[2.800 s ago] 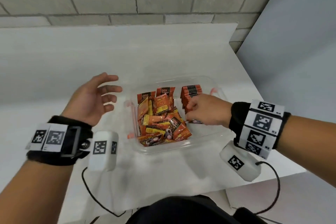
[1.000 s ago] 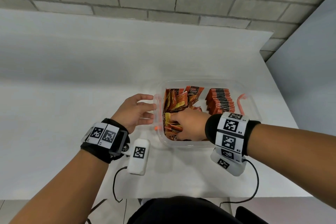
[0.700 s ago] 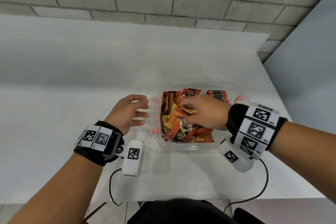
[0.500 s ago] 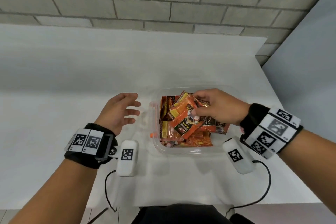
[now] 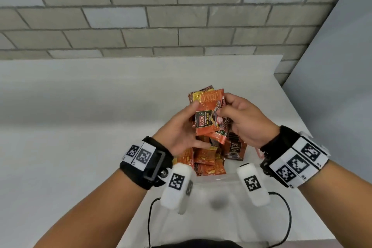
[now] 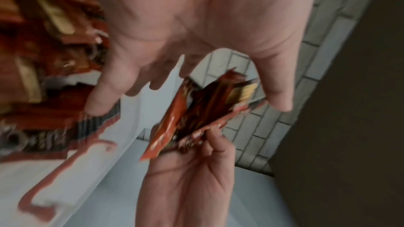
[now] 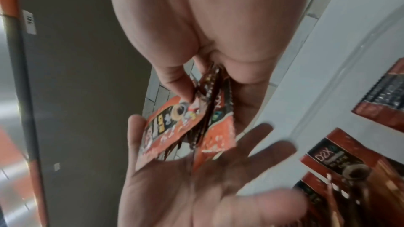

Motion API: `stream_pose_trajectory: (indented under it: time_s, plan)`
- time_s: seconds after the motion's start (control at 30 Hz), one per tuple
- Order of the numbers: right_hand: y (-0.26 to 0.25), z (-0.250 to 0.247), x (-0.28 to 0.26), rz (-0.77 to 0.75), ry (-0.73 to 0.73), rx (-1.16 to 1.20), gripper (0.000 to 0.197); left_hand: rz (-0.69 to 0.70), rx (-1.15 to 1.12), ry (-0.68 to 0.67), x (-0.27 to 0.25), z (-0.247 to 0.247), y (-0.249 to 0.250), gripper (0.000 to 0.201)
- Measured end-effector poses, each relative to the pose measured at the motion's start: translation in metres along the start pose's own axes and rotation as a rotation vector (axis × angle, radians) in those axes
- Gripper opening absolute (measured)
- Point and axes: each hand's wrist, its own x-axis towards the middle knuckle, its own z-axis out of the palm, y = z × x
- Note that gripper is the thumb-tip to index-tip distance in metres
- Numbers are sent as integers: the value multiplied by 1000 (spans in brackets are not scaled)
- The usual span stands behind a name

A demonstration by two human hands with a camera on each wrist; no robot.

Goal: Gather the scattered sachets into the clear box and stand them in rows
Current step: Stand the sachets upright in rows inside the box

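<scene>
The right hand (image 5: 246, 122) holds a bunch of orange sachets (image 5: 209, 115) up above the clear box (image 5: 229, 178), its thumb on the printed front and its fingers (image 5: 231, 99) curled behind, clamped on the bunch. The front sachet reads "D2X BLACK". The left hand (image 5: 181, 129) is at the bunch's left edge with its palm turned toward the sachets; its thumb touches the upper left side and its fingers (image 5: 201, 144) lie straight and slightly apart under the lower edge, not closed round anything. In the left wrist view the sachets fan out edge-on between the two hands.

Below the hands, more sachets (image 5: 207, 162) lie loose in a jumble inside the box, and one dark "D2X" sachet (image 5: 234, 150) stands nearly upright at the right of the heap. The box sits on the white worktop (image 5: 80, 127), near its front edge. A grey brick wall (image 5: 161, 16) runs behind the worktop.
</scene>
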Motion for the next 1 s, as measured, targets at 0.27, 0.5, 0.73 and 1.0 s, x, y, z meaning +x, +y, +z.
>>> stream_pose_trajectory:
  time_s: [0.27, 0.5, 0.73, 1.0]
  plan:
    - [13, -10, -6, -48, 50, -178, 36, -27, -246, -14, 26, 15, -22, 58]
    - [14, -17, -7, -84, 106, -579, 42, -38, -242, 36, 32, 16, -27, 40]
    - [19, -18, -21, -442, 195, -963, 55, -7, -248, 111, 33, 9, -30, 49]
    - [21, -27, -17, -327, 121, -851, 45, -19, -208, 65, 31, 0, -30, 46]
